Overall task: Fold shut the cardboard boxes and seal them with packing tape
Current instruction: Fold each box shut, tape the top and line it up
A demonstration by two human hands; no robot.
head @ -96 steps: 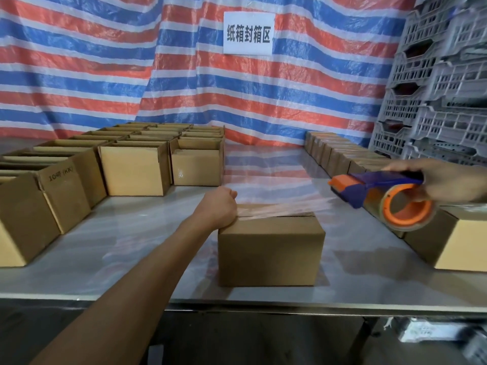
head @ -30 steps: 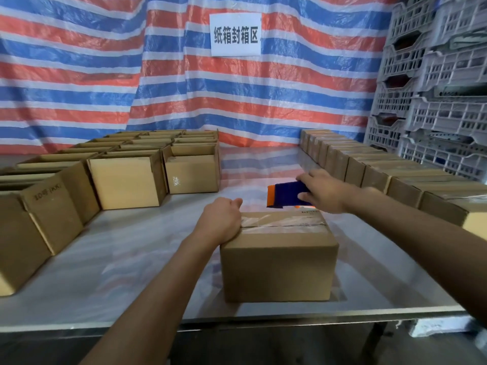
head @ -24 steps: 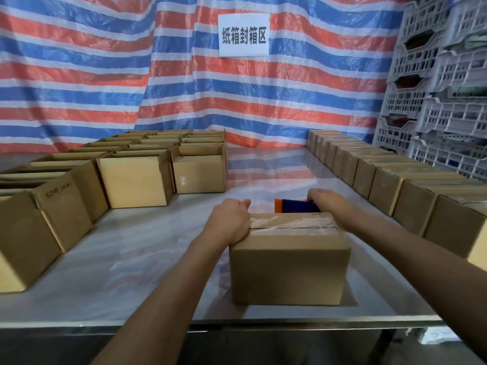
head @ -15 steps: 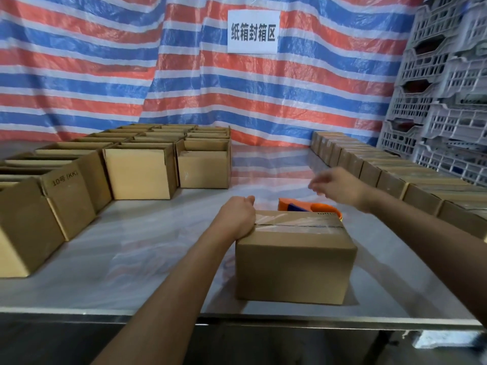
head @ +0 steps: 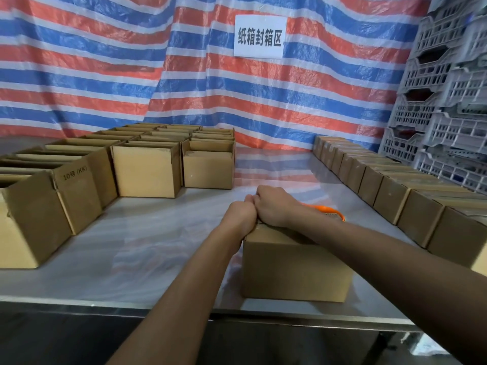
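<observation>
Fingers (head: 261,191) curled atop shut box (head: 295,267), open boxes (head: 208,173) behind seemingly empty

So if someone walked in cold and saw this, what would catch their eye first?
Probably the red, white and blue striped tarp across the back, with a white sign high on it. Then the left hand and right hand meeting at the top left edge of the nearest box, with open boxes left and a row of closed boxes right.
</observation>
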